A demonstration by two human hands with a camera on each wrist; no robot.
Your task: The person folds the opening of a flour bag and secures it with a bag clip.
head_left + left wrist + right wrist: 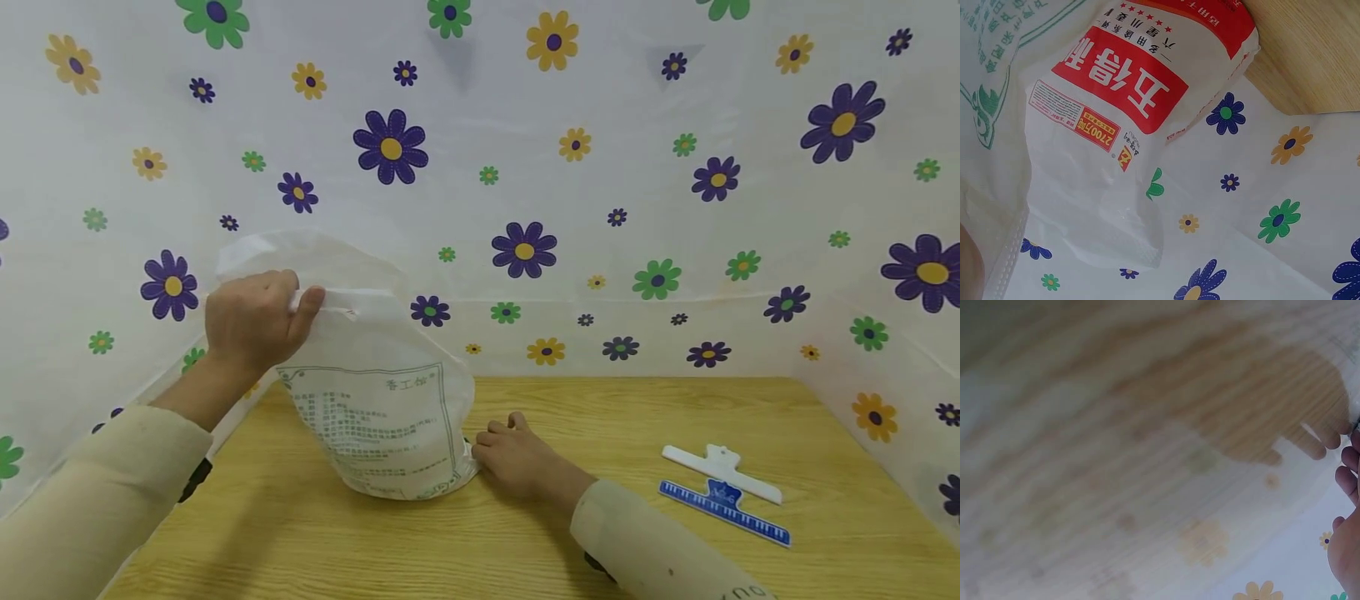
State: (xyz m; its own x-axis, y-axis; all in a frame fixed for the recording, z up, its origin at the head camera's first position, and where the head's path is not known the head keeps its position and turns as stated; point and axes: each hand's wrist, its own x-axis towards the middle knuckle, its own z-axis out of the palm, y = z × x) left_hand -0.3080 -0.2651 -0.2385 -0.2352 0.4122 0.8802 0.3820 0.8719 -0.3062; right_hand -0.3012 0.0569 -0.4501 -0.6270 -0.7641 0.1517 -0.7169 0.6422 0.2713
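Rows of small characters in a thin printed frame fill the near face of the white bag (382, 433), which we have at the left part of the wooden surface (585, 417), its rounded bottom down and its top leaning towards our left. Our left hand (255, 321) grips it high up, fingers curled round a fold of the plastic and thumb laid along the near side. Our right hand (517, 458) is low at the bag's right corner, knuckles bent and fingertips touching the plastic; we cannot tell whether they pinch the corner or only rest against it, as the tips are partly hidden from the head and sit at the very edge of the right wrist view. From the left wrist we see a white face with a red panel (1125, 81), its characters upside down to that camera, just beside some green print; we cannot tell whether it is another side of the same bag or a second one. To the right of our right hand, well apart from the bag, two clips lie slanting almost parallel: a white clip (722, 475) farther from us, a blue clip (723, 507) with piano-key marks nearer. Pale sleeves (652, 542) cover our forearms, and behind the surface hangs a white backdrop (465, 212) with purple, green and yellow flowers
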